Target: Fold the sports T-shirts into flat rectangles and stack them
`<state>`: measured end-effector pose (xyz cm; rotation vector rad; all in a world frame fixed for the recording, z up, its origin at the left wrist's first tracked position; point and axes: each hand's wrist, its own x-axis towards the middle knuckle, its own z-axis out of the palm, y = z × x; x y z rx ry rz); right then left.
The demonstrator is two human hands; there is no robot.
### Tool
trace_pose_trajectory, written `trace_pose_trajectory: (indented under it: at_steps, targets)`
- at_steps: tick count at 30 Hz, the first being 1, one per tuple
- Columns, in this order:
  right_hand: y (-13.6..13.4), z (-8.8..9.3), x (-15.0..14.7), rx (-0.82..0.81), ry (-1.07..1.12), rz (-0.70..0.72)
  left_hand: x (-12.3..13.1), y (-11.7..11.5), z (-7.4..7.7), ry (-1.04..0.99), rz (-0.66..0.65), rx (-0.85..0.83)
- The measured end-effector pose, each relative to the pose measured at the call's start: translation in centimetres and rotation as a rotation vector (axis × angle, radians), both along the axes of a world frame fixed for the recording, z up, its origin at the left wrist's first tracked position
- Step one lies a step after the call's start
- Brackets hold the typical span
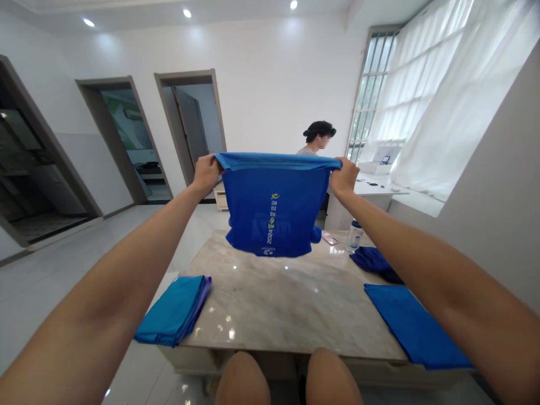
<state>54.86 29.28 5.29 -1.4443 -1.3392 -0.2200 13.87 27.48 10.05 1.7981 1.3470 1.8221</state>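
Head view: one blue printed fabric cloth (248, 208), upper corners pinched between the fingers of our left hand (206, 174) and right hand (345, 176), hung over the beige marbled table (287, 304) toward its far edge; folded teal fabric stack (175, 309), near left corner.

Bright lt. from window (371, 90) (tabletop (278, 306) glare).
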Motion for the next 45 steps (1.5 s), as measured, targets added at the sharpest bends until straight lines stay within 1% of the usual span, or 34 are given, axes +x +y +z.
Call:
trace_pose_trajectory:
  at_steps: [1, 2, 3, 4, 5, 6, 8, 9, 11, 13, 14, 15, 16, 17, 18, 19, 20, 22, 25, 27, 29, 32, 34, 36, 38, 39, 41, 43, 45]
  targets:
    - [-0.1, 0.0, 0.3, 0.022, -0.042, 0.02, -0.3, -0.4, -0.3, 0.02, 0.013, 0.028]
    - [-0.6, -0.5, 0.6, 0.032, -0.09, 0.046, -0.6, -1.1, -1.2, 0.042, 0.033, 0.052]
    - [-1.2, -1.5, 1.0, 0.033, -0.142, 0.077, -0.9, -2.0, -2.5, 0.063, 0.053, 0.065]
    - [-2.1, -2.9, 1.3, 0.025, -0.201, 0.113, -1.3, -3.1, -4.3, 0.097, 0.075, 0.068]
    - [-3.2, -4.8, 1.6, 0.007, -0.268, 0.147, -1.7, -4.2, -6.5, 0.142, 0.093, 0.064]
    - [-4.4, -7.1, 1.9, -0.023, -0.343, 0.182, -2.2, -5.3, -9.1, 0.187, 0.097, 0.044]
    - [-6.8, -12.6, 2.7, -0.165, -0.511, 0.221, -3.1, -7.4, -15.1, 0.415, 0.105, 0.023]
    - [-7.9, -15.6, 3.2, -0.258, -0.593, 0.227, -3.6, -8.4, -18.5, 0.489, 0.085, 0.013]
    - [-9.9, -21.7, 4.2, -0.404, -0.756, 0.293, -4.5, -10.0, -25.5, 0.576, 0.025, -0.065]
    - [-11.6, -27.4, 5.0, -0.481, -0.867, 0.379, -5.3, -11.4, -32.2, 0.667, -0.014, -0.171]
    - [-12.4, -29.9, 5.3, -0.506, -0.904, 0.414, -5.7, -12.1, -35.3, 0.717, -0.033, -0.218]
    - [-13.2, -32.1, 5.5, -0.525, -0.93, 0.444, -6.0, -12.8, -38.0, 0.766, -0.056, -0.25]
    - [-13.9, -34.0, 5.7, -0.536, -0.944, 0.466, -6.3, -13.5, -40.3, 0.812, -0.082, -0.269]
    - [-14.5, -35.6, 5.8, -0.539, -0.95, 0.484, -6.6, -14.1, -42.3, 0.856, -0.108, -0.277]
    - [-15.0, -36.8, 6.0, -0.533, -0.949, 0.504, -6.8, -14.7, -43.8, 0.898, -0.132, -0.278]
    - [-15.4, -37.8, 6.1, -0.519, -0.941, 0.527, -6.9, -15.2, -44.9, 0.937, -0.153, -0.276]
    - [-15.8, -38.5, 6.2, -0.501, -0.931, 0.556, -7.0, -15.7, -45.7, 0.972, -0.169, -0.273]
    - [-16.3, -39.3, 6.4, -0.471, -0.914, 0.619, -6.9, -16.6, -46.5, 1.037, -0.196, -0.268]
    - [-17.2, -39.6, 6.7, -0.493, -0.933, 0.678, -6.5, -17.9, -46.6, 1.121, -0.263, -0.238]
    - [-18.4, -39.6, 7.0, -0.557, -0.956, 0.686, -6.3, -19.0, -46.4, 1.167, -0.306, -0.204]
    - [-20.0, -39.4, 7.3, -0.64, -0.951, 0.692, -6.3, -20.2, -46.1, 1.206, -0.317, -0.167]
    - [-22.2, -38.9, 8.3, -0.782, -0.873, 0.753, -6.9, -22.1, -45.4, 1.289, -0.343, -0.111]
    - [-22.7, -38.1, 9.2, -0.905, -0.788, 0.794, -7.7, -23.2, -44.8, 1.358, -0.388, -0.088]
    - [-22.0, -37.0, 10.0, -1.044, -0.706, 0.776, -8.4, -23.7, -43.9, 1.406, -0.382, -0.108]
    - [-20.4, -35.8, 10.2, -1.13, -0.662, 0.713, -8.9, -23.4, -42.9, 1.406, -0.306, -0.178]
    - [-19.5, -35.2, 10.0, -1.139, -0.662, 0.679, -8.8, -23.0, -42.4, 1.385, -0.26, -0.222]
    - [-17.8, -34.8, 8.8, -1.082, -0.675, 0.615, -8.1, -21.8, -41.8, 1.317, -0.184, -0.297]
    - [-16.8, -35.7, 6.6, -0.978, -0.665, 0.56, -6.6, -20.3, -42.0, 1.239, -0.152, -0.332]
    - [-16.5, -37.9, 3.8, -0.873, -0.622, 0.523, -4.7, -18.8, -43.2, 1.182, -0.156, -0.331]
